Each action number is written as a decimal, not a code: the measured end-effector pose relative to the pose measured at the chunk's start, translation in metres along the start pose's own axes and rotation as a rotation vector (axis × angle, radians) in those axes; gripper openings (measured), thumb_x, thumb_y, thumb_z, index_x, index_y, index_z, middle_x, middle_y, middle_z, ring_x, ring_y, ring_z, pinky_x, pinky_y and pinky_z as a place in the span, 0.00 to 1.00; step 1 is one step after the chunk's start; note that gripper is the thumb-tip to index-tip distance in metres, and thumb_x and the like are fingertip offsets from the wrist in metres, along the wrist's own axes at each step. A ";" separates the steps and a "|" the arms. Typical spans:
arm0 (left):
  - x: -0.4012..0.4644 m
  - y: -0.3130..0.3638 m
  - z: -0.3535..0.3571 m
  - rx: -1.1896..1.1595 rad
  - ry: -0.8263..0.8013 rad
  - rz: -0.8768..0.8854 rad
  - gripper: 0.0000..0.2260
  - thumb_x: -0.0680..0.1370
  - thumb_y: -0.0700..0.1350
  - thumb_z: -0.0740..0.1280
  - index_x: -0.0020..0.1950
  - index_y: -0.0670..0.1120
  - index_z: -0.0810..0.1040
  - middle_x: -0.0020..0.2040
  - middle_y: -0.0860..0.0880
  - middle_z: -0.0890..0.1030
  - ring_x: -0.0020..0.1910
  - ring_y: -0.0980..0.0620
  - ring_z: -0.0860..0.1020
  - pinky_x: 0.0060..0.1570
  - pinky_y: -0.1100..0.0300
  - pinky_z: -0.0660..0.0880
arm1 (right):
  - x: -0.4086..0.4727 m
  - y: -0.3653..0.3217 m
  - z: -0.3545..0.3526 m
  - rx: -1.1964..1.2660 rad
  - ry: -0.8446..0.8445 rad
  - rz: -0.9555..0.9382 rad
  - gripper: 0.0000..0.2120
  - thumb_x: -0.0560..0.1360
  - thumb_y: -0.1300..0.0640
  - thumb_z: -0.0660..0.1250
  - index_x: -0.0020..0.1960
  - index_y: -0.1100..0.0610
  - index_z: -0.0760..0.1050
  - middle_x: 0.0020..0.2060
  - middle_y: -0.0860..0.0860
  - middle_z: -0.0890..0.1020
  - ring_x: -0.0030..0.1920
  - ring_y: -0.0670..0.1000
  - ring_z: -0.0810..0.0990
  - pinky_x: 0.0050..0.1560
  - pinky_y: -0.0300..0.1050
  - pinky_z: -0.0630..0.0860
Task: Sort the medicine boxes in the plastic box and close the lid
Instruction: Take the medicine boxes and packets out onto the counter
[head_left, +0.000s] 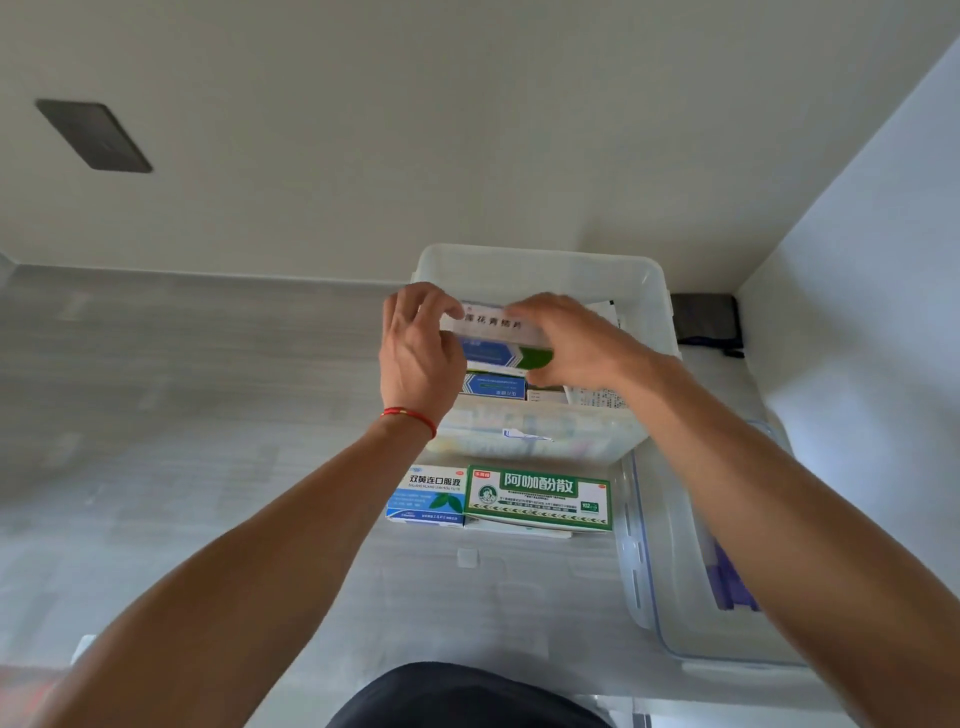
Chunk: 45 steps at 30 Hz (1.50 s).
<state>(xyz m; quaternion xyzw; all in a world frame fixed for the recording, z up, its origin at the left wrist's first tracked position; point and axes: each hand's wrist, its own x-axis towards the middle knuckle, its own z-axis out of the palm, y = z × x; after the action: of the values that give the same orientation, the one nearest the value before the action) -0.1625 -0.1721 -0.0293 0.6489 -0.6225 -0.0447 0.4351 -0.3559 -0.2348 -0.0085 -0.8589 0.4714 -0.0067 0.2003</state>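
Observation:
A clear plastic box (644, 291) stands on the grey counter against the back wall, with blue-and-white medicine boxes (493, 387) and a paper leaflet (597, 397) inside. Over its opening both hands hold one white medicine box (491, 326) with a green and blue side. My left hand (418, 353) grips its left end and my right hand (576, 343) grips its right end. In front of the plastic box lie a blue-and-white medicine box (428, 493) and a green-and-white one (540, 499). The clear lid (670, 571) lies on the counter at the right, partly under my right forearm.
A dark wall socket plate (93, 135) is on the back wall at upper left. A black pouch (709, 322) sits in the right corner behind the plastic box. A side wall closes the right. The grey counter (208, 415) stretches to the left.

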 end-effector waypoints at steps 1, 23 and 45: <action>0.002 0.002 -0.003 -0.057 -0.016 -0.019 0.14 0.69 0.31 0.58 0.48 0.41 0.79 0.52 0.45 0.78 0.53 0.45 0.75 0.47 0.52 0.75 | -0.013 0.004 -0.011 0.041 0.058 0.005 0.43 0.67 0.53 0.81 0.78 0.51 0.66 0.72 0.52 0.73 0.69 0.53 0.72 0.70 0.50 0.69; -0.223 -0.112 -0.071 -0.282 -0.661 -0.748 0.14 0.81 0.31 0.57 0.61 0.48 0.71 0.52 0.45 0.83 0.50 0.41 0.83 0.37 0.62 0.82 | -0.138 -0.061 0.103 0.526 -0.024 0.017 0.18 0.79 0.51 0.71 0.69 0.48 0.77 0.68 0.41 0.76 0.65 0.39 0.76 0.66 0.41 0.76; -0.008 0.011 -0.001 0.332 -0.543 0.222 0.20 0.77 0.54 0.60 0.63 0.46 0.78 0.65 0.44 0.76 0.69 0.43 0.68 0.60 0.46 0.73 | -0.016 0.050 0.015 -0.561 -0.310 0.051 0.43 0.77 0.70 0.63 0.79 0.34 0.54 0.79 0.48 0.58 0.75 0.59 0.61 0.68 0.56 0.64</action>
<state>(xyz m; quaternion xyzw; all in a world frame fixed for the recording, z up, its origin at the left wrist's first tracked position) -0.1724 -0.1630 -0.0262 0.6034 -0.7815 -0.0665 0.1440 -0.4021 -0.2400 -0.0372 -0.8594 0.4400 0.2594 0.0252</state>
